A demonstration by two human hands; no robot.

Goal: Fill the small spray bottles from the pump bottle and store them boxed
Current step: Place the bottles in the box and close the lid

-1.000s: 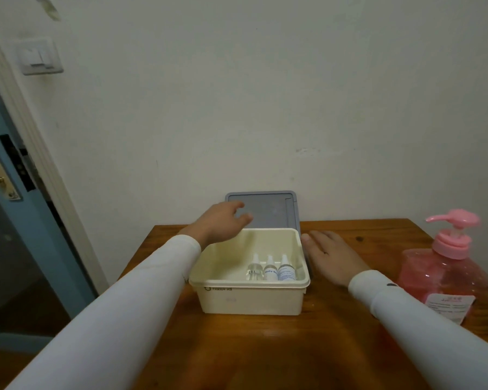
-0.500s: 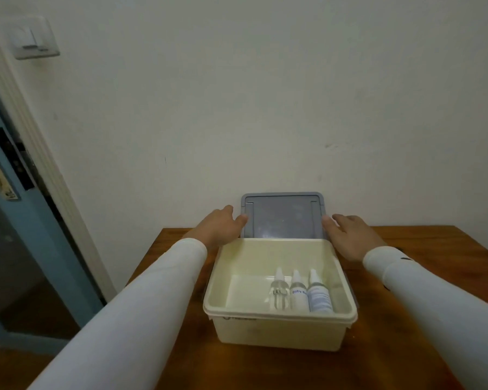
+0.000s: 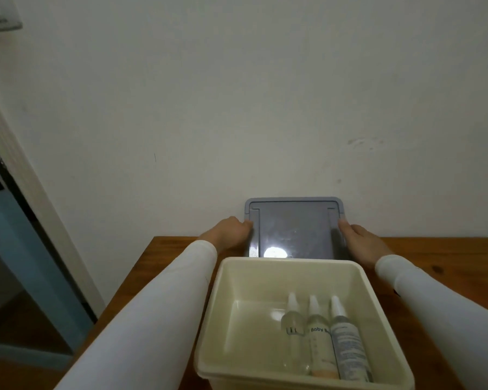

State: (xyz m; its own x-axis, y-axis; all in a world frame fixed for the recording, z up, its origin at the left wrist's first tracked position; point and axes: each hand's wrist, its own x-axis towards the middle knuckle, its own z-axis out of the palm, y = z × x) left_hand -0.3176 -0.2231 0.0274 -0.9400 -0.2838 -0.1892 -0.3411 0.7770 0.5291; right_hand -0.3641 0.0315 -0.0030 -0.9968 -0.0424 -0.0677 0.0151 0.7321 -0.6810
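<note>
Fingers (image 3: 343,224) of the right hand (image 3: 362,242) lie against the right edge of the grey lid (image 3: 293,229), while the left hand (image 3: 226,230) curls onto its left edge; both seem to grip it, arms reaching out in white sleeves (image 3: 152,305). That lid leans against the plain, pale wall (image 3: 237,108) at the far side of the brown wooden table (image 3: 169,246). Nearer sits a cream plastic box (image 3: 217,319), open, smooth-walled with rounded corners. Three small spray bottles (image 3: 321,336) lie side by side at its right, nozzles pointing far. At left, a pale door frame (image 3: 26,178) borders a blue door (image 3: 26,263).
</note>
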